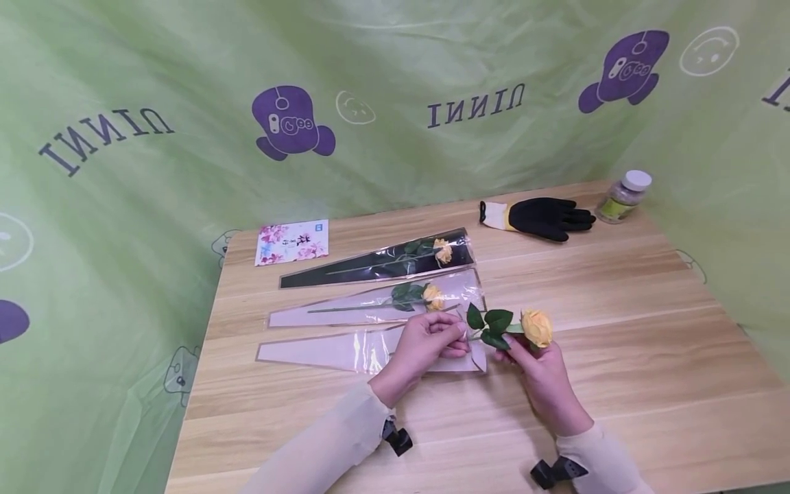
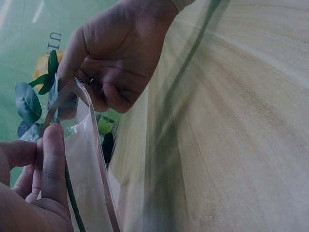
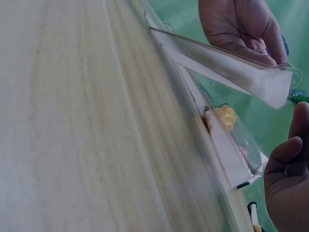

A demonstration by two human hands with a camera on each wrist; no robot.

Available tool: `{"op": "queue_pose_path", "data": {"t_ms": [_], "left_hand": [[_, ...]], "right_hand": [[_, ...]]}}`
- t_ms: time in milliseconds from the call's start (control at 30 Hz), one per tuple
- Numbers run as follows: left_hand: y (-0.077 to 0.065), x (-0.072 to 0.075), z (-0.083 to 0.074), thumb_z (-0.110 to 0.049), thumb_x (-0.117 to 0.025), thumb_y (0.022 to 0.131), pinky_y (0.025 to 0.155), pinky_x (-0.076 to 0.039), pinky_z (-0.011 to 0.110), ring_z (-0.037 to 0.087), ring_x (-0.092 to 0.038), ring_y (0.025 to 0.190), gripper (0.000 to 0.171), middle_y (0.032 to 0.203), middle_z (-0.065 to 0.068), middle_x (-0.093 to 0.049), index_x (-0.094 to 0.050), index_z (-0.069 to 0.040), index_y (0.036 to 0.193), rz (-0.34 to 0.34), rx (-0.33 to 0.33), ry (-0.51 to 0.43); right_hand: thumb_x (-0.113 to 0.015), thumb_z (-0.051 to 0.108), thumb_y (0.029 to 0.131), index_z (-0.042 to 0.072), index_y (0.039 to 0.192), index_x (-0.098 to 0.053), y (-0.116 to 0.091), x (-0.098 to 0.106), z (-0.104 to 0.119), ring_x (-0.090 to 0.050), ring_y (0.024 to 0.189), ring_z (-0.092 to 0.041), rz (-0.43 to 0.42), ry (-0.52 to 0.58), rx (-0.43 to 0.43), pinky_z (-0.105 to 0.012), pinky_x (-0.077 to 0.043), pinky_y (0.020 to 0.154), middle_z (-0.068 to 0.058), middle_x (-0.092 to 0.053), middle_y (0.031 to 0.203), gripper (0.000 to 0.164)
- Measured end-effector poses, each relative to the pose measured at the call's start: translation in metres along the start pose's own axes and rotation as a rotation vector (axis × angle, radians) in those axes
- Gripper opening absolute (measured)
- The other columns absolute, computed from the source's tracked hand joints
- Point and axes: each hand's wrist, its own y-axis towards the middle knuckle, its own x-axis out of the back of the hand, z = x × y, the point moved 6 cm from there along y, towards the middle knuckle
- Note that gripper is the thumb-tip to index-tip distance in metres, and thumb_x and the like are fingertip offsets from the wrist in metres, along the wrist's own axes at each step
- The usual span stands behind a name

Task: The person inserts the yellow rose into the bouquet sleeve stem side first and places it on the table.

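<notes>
A yellow artificial rose (image 1: 537, 328) with dark green leaves is held by my right hand (image 1: 543, 377), thumb and fingers around its stem just below the bloom. My left hand (image 1: 428, 343) pinches the open wide end of a white, clear-fronted flower sleeve (image 1: 333, 352). In the left wrist view, the green stem (image 2: 73, 205) runs down along the sleeve (image 2: 89, 169), past the left fingers; whether it lies wholly inside I cannot tell. The leaves and bloom are outside the sleeve's mouth. In the right wrist view, the sleeve (image 3: 231, 60) is lifted at its wide end.
Behind lie a white sleeve (image 1: 290, 318) and a black sleeve (image 1: 302, 279), each with a yellow rose inside. A floral printed card (image 1: 293, 242) is at the back left. A black work glove (image 1: 543, 217) and a white-lidded jar (image 1: 623, 197) stand at the back right of the wooden table (image 1: 648, 343).
</notes>
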Motion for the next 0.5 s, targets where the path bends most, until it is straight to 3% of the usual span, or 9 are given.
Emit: {"op": "queue_pose_path", "data": {"t_ms": [233,367,500], "left_hand": [[-0.0013,-0.0031,-0.0044,-0.003,-0.073,0.093,0.072,-0.065,0.034,0.02,-0.072,0.07,0.018,0.086,0.018,-0.071,-0.067,0.008,0.106,0.019,-0.018,-0.002],[-0.0023,-0.0046,-0.0063,-0.002,-0.072,0.093,0.071,-0.065,0.035,0.02,-0.072,0.07,0.017,0.085,0.017,-0.071,-0.066,0.008,0.106,0.027,-0.033,0.007],[-0.0034,-0.0081,-0.0075,-0.002,-0.072,0.094,0.071,-0.065,0.035,0.019,-0.072,0.07,0.018,0.085,0.017,-0.071,-0.067,0.009,0.107,0.061,-0.039,0.023]], "right_hand": [[-0.061,-0.005,0.098,0.001,0.117,-0.061,-0.0009,0.0005,-0.0038,-0.068,0.077,-0.019,0.0,-0.064,-0.028,-0.031,-0.064,0.074,-0.008,-0.068,0.102,0.019],[-0.062,-0.006,0.097,0.001,0.126,-0.059,-0.0005,-0.0002,-0.0048,-0.067,0.099,-0.016,0.01,-0.126,-0.031,-0.028,-0.06,0.089,-0.005,-0.067,0.116,0.03],[-0.065,-0.003,0.096,-0.004,0.137,-0.053,0.0009,-0.0003,-0.0082,-0.058,0.121,-0.011,0.016,-0.226,-0.054,-0.02,-0.047,0.105,0.002,-0.064,0.129,0.042]]}}
